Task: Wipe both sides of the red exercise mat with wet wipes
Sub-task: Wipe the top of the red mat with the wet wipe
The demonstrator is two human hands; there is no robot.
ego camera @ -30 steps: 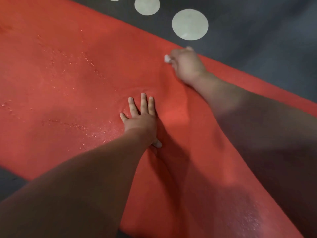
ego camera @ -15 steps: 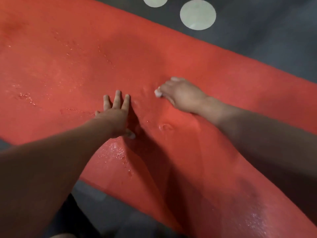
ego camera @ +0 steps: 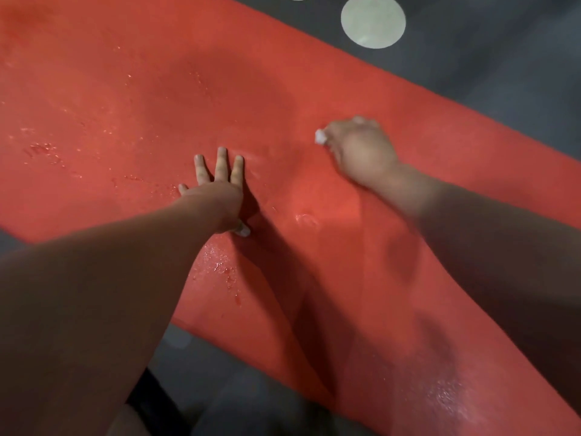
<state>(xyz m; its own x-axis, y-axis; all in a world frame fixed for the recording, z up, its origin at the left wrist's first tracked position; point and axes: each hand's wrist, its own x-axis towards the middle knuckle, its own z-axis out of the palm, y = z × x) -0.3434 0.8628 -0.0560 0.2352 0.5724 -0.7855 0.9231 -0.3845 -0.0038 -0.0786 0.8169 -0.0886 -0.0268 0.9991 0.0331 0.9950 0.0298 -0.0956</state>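
Note:
The red exercise mat [ego camera: 132,99] lies flat across the dark floor and runs diagonally through the view, with wet shiny patches on it. My left hand [ego camera: 220,184] presses flat on the mat near its middle, fingers straight and spread. My right hand [ego camera: 361,149] is curled round a small white wet wipe [ego camera: 320,136], which peeks out at the fingertips and touches the mat. The right hand is blurred and sits to the right of the left hand, a little farther from me.
The dark grey floor covering [ego camera: 503,67] has pale round spots [ego camera: 373,22] beyond the mat's far edge. More dark floor [ego camera: 251,388] shows at the mat's near edge. My forearms cast shadows over the mat's lower part.
My right hand with the wipe swept from the mat's far edge toward me and to the left, then back out to the right. The left hand stayed pressed flat on the mat.

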